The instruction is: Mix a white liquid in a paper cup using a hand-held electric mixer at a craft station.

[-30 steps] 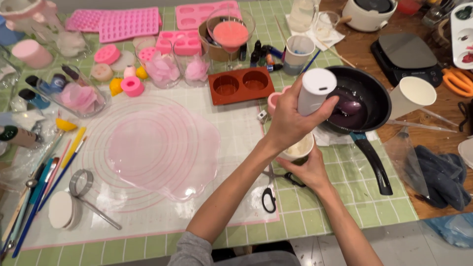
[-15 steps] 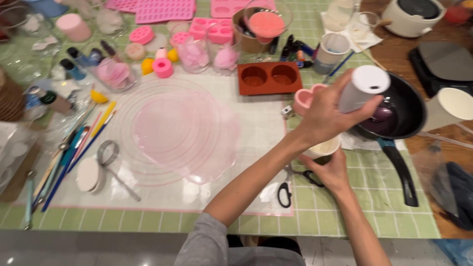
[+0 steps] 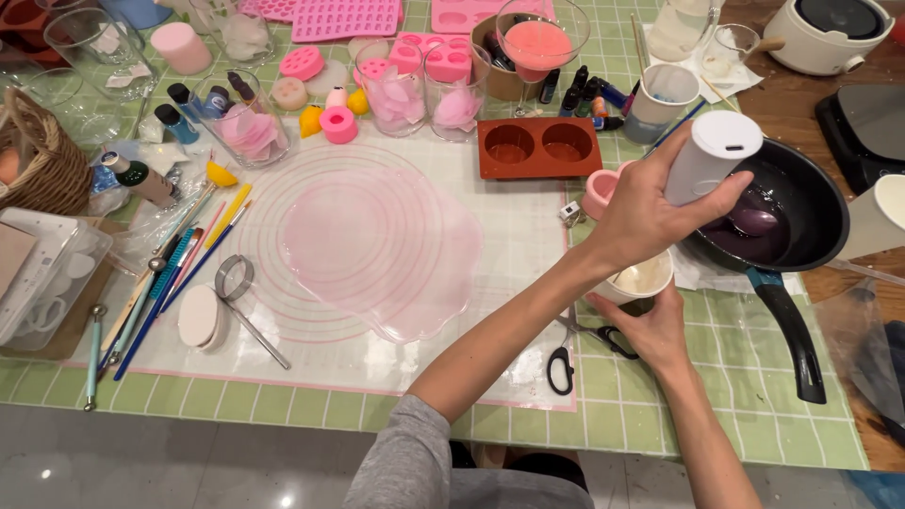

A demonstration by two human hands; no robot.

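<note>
Left hand (image 3: pixel 641 212) grips white blender (image 3: pixel 709 155) tilted over pan (image 3: pixel 801 203). Right hand (image 3: pixel 650 330) cups small cup (image 3: pixel 639 280). Best: hold cup steady, keep blender clear of rim.

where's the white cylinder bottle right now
In the head view it is right of centre: the left hand holds the white cylinder bottle tilted over the black pan, above a small cup.

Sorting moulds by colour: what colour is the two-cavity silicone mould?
Rust-brown; the rectangular two-cavity silicone mould shows best in the head view.
</note>
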